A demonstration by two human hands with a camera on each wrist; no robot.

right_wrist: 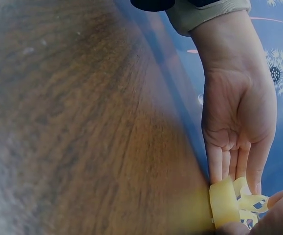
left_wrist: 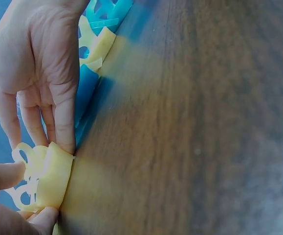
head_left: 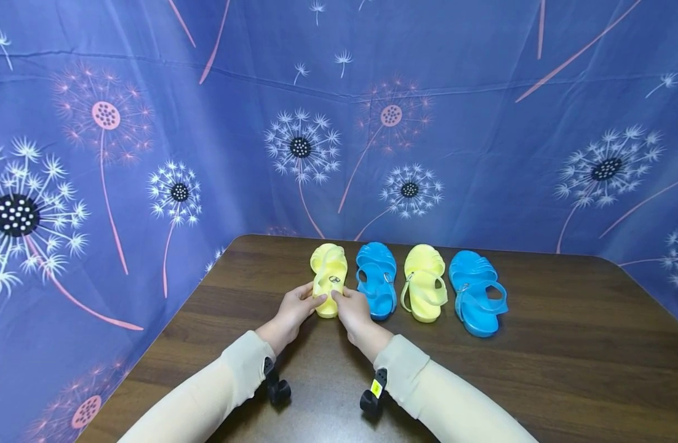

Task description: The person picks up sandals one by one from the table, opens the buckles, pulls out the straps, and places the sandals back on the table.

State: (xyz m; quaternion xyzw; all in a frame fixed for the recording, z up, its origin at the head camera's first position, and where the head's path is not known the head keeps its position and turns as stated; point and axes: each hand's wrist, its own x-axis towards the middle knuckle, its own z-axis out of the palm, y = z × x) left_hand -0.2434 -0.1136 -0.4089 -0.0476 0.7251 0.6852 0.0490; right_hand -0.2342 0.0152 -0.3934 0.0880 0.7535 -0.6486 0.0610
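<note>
A yellow sandal (head_left: 330,271), leftmost in a row on the wooden table, lies with its toe pointing away from me. My left hand (head_left: 295,311) holds its left side near the heel, the thumb over the insole. From the other side my right hand (head_left: 357,311) grips it, thumb also on top. The left wrist view shows the sandal's heel end (left_wrist: 55,176) low over the tabletop, between the fingers of both hands. In the right wrist view, part of the right hand (right_wrist: 278,218) is cut off by the frame's edge.
Right of the held sandal stand a blue sandal (head_left: 376,274), another yellow sandal (head_left: 425,283) and another blue sandal (head_left: 477,295), side by side. The brown table (head_left: 571,344) ends at a blue dandelion-print cloth (head_left: 472,135). Black wrist cameras hang under both sleeves.
</note>
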